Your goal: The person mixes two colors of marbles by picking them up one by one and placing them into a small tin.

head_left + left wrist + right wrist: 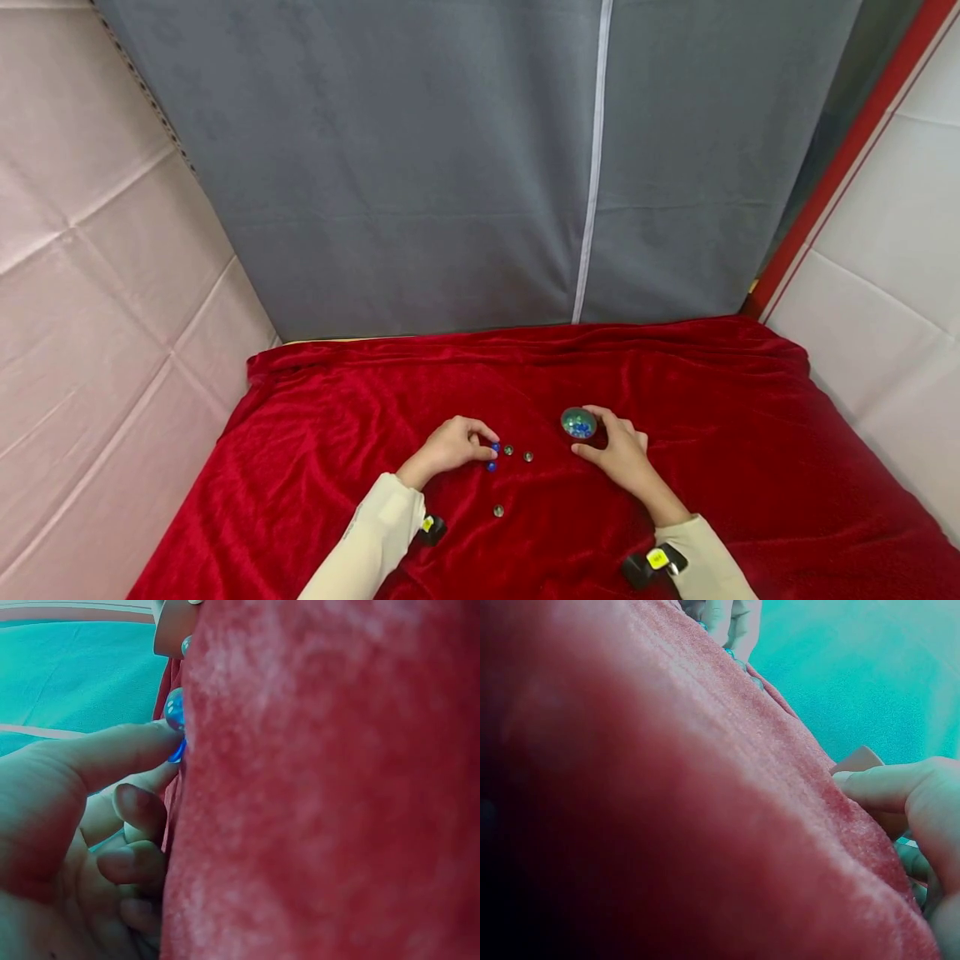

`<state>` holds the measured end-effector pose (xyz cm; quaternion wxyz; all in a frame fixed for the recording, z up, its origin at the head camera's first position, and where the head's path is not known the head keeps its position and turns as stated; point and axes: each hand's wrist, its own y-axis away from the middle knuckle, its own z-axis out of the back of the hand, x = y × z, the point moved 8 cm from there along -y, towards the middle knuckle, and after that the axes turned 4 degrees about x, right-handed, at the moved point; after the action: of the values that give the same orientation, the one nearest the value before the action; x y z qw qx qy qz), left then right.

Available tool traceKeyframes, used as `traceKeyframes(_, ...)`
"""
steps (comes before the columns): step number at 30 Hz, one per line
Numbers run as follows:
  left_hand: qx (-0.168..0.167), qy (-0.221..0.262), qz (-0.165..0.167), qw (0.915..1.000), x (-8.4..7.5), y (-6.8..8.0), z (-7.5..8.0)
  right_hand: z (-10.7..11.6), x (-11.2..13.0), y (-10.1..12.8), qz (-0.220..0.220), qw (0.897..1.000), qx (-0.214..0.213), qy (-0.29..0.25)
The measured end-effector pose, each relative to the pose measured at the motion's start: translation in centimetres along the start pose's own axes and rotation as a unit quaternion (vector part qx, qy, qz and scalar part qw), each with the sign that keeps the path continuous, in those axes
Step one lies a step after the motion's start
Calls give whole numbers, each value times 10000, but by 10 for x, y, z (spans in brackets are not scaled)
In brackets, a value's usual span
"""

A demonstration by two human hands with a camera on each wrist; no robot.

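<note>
A blue marble (495,447) sits pinched at the fingertips of my left hand (450,446), low on the red cloth (300,467) near the table's middle; the left wrist view shows thumb and forefinger closed on it (175,712) against the velvet. A second blue marble (491,467) lies just beside that hand, toward me. Two greenish marbles (508,450) (528,456) rest in a short row to the right of the fingertips, and another marble (498,510) lies alone nearer to me, between my two forearms.

My right hand (618,454) cups a small bowl (578,422), thumb and fingers curled round its side; the bowl stands on the cloth to the right of the marbles and holds blue and green ones. In the right wrist view only a fingertip (885,784) on the cloth shows clearly, the bowl's edge beside it.

Both arms wear cream sleeves (375,533), with small black devices at the wrists.

The velvet covers the whole table, creased along its far edge. Behind it hangs a grey curtain (420,158) with a pale vertical seam. Padded pale panels (90,275) close the left side; white panels and a red strip (847,158) close the right.
</note>
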<state>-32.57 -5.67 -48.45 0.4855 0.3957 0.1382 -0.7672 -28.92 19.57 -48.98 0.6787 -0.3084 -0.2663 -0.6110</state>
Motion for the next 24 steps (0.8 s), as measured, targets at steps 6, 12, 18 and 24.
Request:
traceKeyframes(6,-159,-172,58,9997,3,0,0,2,1,2,-51,10000,47,27)
traceKeyframes(12,-255,-262,36,9993,4,0,-1,2,1,1,-73,10000,39,16)
traceKeyframes(18,-259,-261,81,9993,3,0,0,2,1,1,-85,10000,42,22)
traceKeyframes(24,-228,-201,124,9995,2,0,0,1,0,1,-83,9999,66,0)
